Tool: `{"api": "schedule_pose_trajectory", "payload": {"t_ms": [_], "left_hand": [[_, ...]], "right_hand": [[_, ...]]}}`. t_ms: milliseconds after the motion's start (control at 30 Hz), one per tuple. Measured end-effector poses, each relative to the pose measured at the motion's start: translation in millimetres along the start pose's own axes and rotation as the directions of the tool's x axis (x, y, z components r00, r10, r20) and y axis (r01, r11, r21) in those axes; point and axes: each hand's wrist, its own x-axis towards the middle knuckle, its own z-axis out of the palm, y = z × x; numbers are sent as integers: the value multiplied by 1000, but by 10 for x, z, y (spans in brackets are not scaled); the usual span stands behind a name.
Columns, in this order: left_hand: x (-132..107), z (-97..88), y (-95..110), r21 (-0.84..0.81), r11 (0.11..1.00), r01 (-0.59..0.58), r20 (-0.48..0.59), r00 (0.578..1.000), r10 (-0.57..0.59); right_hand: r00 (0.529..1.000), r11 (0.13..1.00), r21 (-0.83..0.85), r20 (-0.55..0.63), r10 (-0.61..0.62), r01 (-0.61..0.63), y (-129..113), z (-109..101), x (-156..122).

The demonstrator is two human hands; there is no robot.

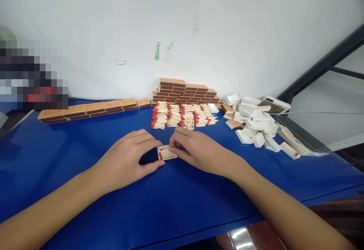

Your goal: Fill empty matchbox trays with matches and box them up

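Observation:
A small white matchbox tray (166, 153) filled with red-tipped matches lies on the blue table cover (85, 140). My left hand (127, 159) pinches its left end between thumb and fingers. My right hand (196, 147) grips its right end with curled fingers. Both hands rest on the cover, close together. Behind them lies a heap of loose red-tipped matches (182, 115).
Brown matchbox sleeves are stacked (184, 90) against the white wall, and a row of them (85, 110) runs leftward. A pile of white empty trays (253, 123) lies at right, beside a phone (274, 105) and a flat tray (301, 136). The table's front edge is near.

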Motion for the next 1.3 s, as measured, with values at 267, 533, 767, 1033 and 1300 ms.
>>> {"api": "schedule_pose_trajectory", "payload": {"t_ms": [267,533,767,1033,1300], "left_hand": [[7,1,2,-6,1000,3,4,1000,-3],[-17,-17,2,-2,1000,14,-2,1000,-14],[-24,-27,17,10,1000,19,8,1000,-19],[-16,-32,13,15,1000,24,18,1000,-24],[-25,-19,8,7,999,31,19,999,-31]], "right_hand": [[999,1000,-24,-41,-14,13,9,-16,-15],[945,972,-130,-291,151,-195,564,-294,-97],[879,907,-107,-313,359,-408,652,-125,24],[856,877,-87,-281,434,-473,539,-33,105],[952,961,-85,-181,245,-263,649,-169,-6]]}}
